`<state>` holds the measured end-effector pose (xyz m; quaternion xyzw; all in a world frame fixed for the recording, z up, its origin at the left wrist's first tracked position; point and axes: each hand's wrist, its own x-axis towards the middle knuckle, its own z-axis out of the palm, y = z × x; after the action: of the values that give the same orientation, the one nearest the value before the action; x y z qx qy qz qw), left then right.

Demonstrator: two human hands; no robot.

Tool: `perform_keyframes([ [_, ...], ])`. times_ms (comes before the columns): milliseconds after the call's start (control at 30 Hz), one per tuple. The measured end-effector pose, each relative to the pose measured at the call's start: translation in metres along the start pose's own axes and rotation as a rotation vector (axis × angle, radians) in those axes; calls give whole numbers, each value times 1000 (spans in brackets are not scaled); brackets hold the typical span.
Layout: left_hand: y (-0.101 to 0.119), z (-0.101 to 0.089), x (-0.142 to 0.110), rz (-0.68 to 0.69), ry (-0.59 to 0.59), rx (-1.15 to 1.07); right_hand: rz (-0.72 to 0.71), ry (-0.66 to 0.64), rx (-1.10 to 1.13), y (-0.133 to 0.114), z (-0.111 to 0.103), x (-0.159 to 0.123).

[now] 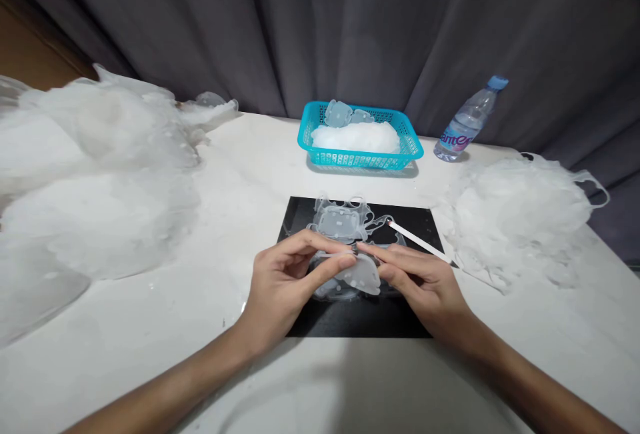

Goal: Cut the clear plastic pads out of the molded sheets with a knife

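Both hands meet over a black mat [330, 321]. My left hand [285, 274] pinches a translucent plastic piece [364, 275] between thumb and fingers. From the other side, my right hand [420, 281] grips the same piece, its fingertips close to the left ones. Something small and dark shows between the fingertips, too small to name. Beneath the hands, more translucent plastic parts [340, 221] with thin looping frames lie on the mat, partly hidden by the fingers. A slim white stick-like tool [420, 242] rests across the mat's right side.
A turquoise basket [360, 159] behind the mat holds white material and clear plastic pieces. To its right stands a water bottle [467, 124]. Large heaps of translucent plastic lie at left [100, 154] and right [525, 214]. A grey curtain [340, 27] hangs behind the white table [240, 174].
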<state>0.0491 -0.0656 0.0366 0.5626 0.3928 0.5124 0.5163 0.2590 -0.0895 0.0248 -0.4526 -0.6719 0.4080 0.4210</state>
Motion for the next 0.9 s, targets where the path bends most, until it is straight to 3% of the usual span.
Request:
perform_keyframes([
  [900, 3, 3, 1, 2, 22, 38, 25, 31, -37, -1, 3, -3],
])
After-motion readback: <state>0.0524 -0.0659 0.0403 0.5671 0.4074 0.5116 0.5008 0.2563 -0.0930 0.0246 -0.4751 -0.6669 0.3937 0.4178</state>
